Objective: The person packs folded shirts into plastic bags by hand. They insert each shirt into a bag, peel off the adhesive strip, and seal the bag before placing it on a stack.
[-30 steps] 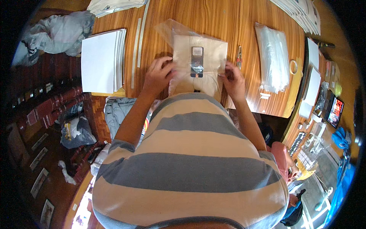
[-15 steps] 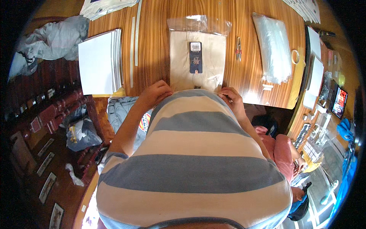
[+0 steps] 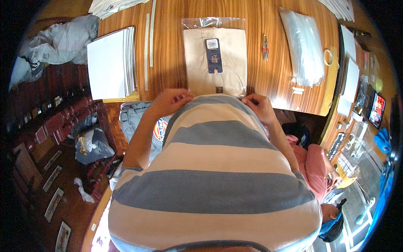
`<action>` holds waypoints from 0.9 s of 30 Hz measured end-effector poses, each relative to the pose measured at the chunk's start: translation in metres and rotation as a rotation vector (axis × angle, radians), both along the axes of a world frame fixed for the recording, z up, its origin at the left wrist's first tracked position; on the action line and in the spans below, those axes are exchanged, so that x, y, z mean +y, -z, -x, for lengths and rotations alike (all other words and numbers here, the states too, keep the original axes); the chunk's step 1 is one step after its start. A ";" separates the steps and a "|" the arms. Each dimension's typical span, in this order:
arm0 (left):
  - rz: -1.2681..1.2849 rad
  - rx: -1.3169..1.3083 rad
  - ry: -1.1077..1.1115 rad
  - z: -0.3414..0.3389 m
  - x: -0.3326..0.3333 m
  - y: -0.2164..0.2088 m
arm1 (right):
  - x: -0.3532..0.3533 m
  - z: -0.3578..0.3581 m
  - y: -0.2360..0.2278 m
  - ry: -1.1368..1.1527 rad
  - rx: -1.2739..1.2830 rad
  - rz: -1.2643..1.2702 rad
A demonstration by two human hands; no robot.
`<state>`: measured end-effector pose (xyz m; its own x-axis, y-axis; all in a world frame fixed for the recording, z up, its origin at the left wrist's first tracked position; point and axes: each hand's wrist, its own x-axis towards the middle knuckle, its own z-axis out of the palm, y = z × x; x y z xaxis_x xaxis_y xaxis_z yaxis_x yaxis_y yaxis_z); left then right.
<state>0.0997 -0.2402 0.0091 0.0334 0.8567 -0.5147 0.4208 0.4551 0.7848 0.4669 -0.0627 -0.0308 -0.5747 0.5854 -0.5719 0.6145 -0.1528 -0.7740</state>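
A folded beige garment lies flat on the table in front of me, inside a clear plastic bag whose loose film sticks out past the far edge. On it rests a dark blue hang tag with a white label, its string running to a small brown patch. At the near left corner, the curled fingers of my left hand pinch the bag's edge. My right hand has its fingers closed at the near right corner. My striped shirt hides the bag's near edge.
White sheets are stacked at left, beside two pale strips. To the right lie thread snips, a pile of clear bags and a tape roll. A person in pink sits at my right.
The bagged garment has shifted slightly away from me, and its brown patch shows more fully. The loose film at the far end lies flatter. Both hands remain near the corners.
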 end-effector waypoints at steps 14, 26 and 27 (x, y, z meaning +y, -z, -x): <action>-0.476 0.138 0.139 -0.084 0.107 -0.010 | 0.024 0.121 0.009 0.383 0.132 -0.061; -0.643 0.639 0.468 -0.024 0.060 -0.001 | 0.014 0.123 0.040 0.455 0.274 0.418; -0.649 0.703 0.497 -0.022 0.049 0.019 | 0.006 0.120 0.038 0.452 0.283 0.429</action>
<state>0.1218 -0.1912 -0.0099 0.3269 0.9450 -0.0064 0.8946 -0.3072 0.3245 0.3474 -0.0569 -0.0687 -0.4887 0.5584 -0.6704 0.2008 -0.6758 -0.7092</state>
